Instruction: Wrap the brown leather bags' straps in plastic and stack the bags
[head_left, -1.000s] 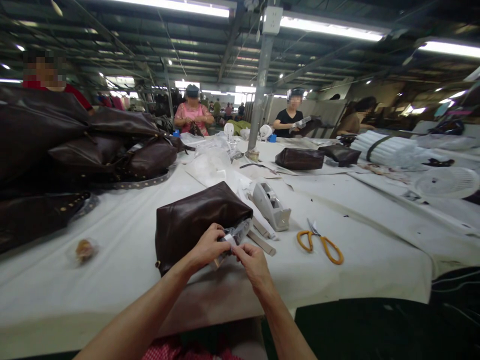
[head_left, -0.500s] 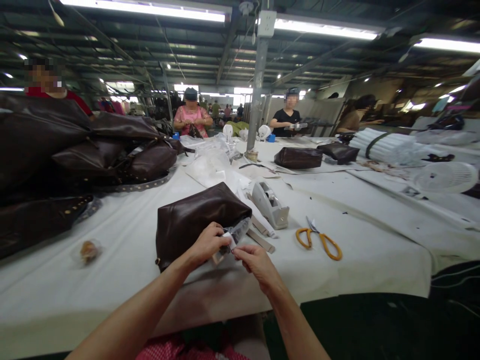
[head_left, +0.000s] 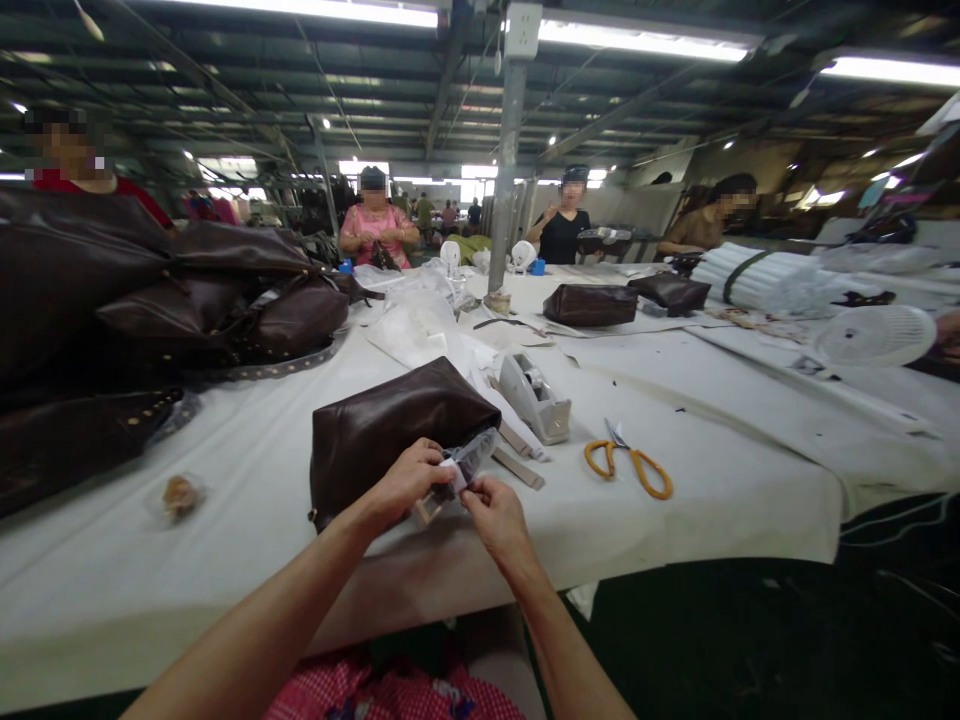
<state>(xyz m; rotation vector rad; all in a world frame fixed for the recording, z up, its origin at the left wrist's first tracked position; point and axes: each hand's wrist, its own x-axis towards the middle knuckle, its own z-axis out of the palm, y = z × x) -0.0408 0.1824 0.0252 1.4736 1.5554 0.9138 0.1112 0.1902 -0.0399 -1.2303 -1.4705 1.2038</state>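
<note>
A dark brown leather bag (head_left: 390,420) lies on its side on the white-covered table, close in front of me. At its right end some clear plastic (head_left: 476,453) sticks out. My left hand (head_left: 412,480) rests against the bag's lower side, its thumb and fingers pinching a small white tag (head_left: 454,476). Close beside it, my right hand (head_left: 495,510) has thumb and fingertips pressed together at the tag's lower edge. What those right fingertips pinch is too small to make out. A tan strip hangs below my left fingers.
Right of the bag stand a grey tape dispenser (head_left: 534,398) and orange-handled scissors (head_left: 630,462). Brown leather bags are heaped (head_left: 225,290) at left, near a small wrapped item (head_left: 180,497). A metal post (head_left: 507,180) rises mid-table. Several co-workers are around the table.
My right hand has moved slightly up and left, closer to the tag and my left hand. The view has shifted a little. Across the table, a co-worker has raised one hand.
</note>
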